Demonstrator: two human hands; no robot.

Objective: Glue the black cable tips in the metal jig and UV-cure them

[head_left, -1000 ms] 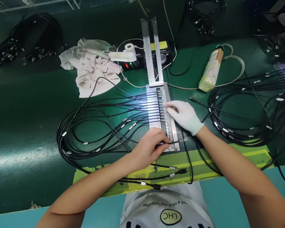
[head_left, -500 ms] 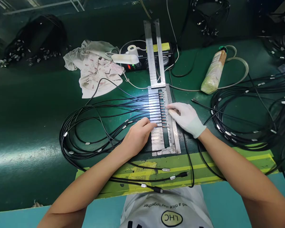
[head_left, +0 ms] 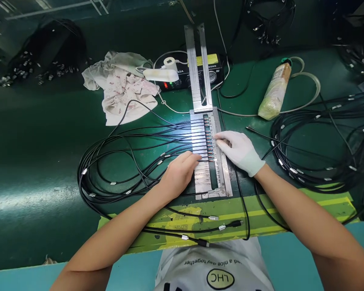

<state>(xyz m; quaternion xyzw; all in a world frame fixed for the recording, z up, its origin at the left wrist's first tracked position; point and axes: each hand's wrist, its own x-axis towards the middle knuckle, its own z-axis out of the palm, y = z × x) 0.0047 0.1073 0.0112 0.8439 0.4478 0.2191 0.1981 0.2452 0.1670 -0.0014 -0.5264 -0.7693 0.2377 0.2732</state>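
Centrally: one metal jig (head_left: 202, 178), flat on the surface (head_left: 42, 153); a row of black cables (head_left: 82, 182) crosses its plate, coloured ends over the slot. Left hand (head_left: 177, 178), bare: fingers apparently pressed together on the last cable (head_left: 205, 161) of the row. Right hand (head_left: 241, 152), gloved: thumb and forefinger close together at the jig's right rail; cannot tell whether they pinch anything. Risks, as judged: a tug from the looped slack could drag ends out of line; a brush of the left knuckles could unseat neighbours. Beyond: slotted frame (head_left: 193, 68), apparently hinged; a knock could drop it on the row. Outward: lamp (head_left: 164, 75), black box (head_left: 182, 84), cloth (head_left: 118, 103), bottle (head_left: 274, 92).
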